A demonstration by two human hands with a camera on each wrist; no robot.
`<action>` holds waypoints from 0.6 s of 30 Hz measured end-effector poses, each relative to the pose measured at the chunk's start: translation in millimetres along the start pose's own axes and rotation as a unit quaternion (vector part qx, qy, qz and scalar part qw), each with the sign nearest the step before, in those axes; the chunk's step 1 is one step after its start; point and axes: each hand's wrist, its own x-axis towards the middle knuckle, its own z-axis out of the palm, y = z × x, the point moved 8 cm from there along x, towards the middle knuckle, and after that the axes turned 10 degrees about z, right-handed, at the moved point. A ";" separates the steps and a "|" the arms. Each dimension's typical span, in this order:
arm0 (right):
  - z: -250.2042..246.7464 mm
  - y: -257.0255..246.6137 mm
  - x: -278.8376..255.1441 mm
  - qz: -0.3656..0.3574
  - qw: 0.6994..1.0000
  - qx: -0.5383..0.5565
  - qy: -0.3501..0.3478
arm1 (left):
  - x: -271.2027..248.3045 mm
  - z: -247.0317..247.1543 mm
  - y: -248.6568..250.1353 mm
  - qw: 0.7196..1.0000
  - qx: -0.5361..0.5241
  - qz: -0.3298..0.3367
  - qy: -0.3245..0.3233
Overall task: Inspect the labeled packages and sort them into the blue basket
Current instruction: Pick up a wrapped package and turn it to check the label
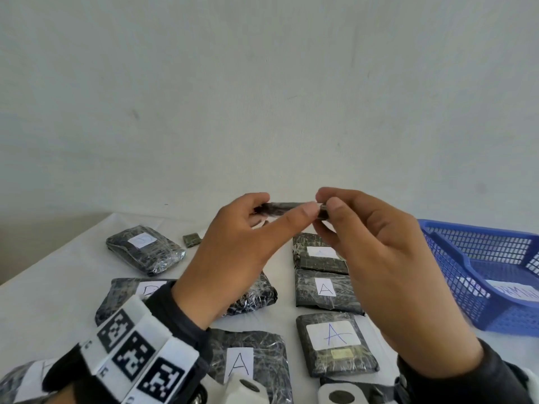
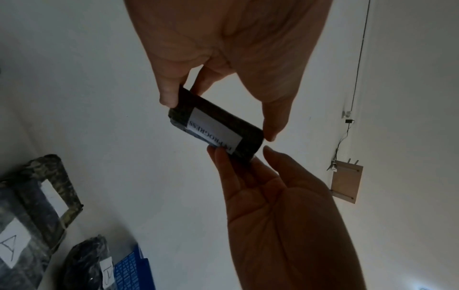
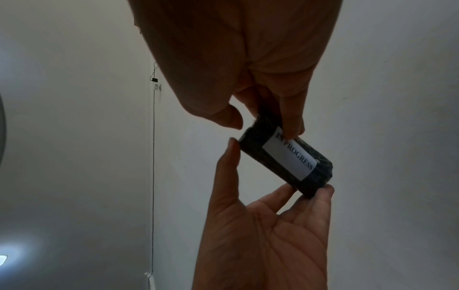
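Both hands hold one small dark wrapped package (image 1: 284, 207) up above the table, edge-on to the head view. My left hand (image 1: 284, 204) pinches its left end between thumb and fingers. My right hand (image 1: 326, 204) pinches its right end. The wrist views show the package's (image 2: 213, 127) white label, which reads "IN PROGRESS" (image 3: 290, 157). The blue basket (image 1: 478, 275) stands on the table at the right, with a white label lying in it. Several dark wrapped packages lie on the table below the hands, among them ones marked A (image 1: 326, 288), (image 1: 335, 342), (image 1: 248, 363).
A rounder package (image 1: 144, 249) lies at the far left, and a tiny dark packet (image 1: 191, 239) sits behind it. Another package (image 1: 140, 290) is partly hidden under my left wrist. A white cloth covers the table (image 1: 58, 287); a plain wall stands close behind it.
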 end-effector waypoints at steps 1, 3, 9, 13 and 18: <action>0.1 0.4 0.2 -0.006 1.000 -0.005 -0.006 | 0.6 0.0 -0.2 1.000 -0.027 0.000 0.001; -0.3 -2.3 2.2 -0.022 1.000 -0.010 -0.014 | 0.9 2.2 5.9 0.996 -0.086 0.019 -0.015; 11.2 2.8 0.7 0.009 0.994 0.004 -0.108 | -4.0 17.9 12.7 0.980 -0.178 0.018 -0.087; 13.3 2.2 1.6 -0.011 0.993 0.005 -0.114 | -6.2 20.7 16.0 0.974 -0.206 0.024 -0.095; 14.0 1.6 2.0 -0.023 0.993 0.029 -0.109 | -6.1 22.6 22.4 0.972 -0.212 0.031 -0.102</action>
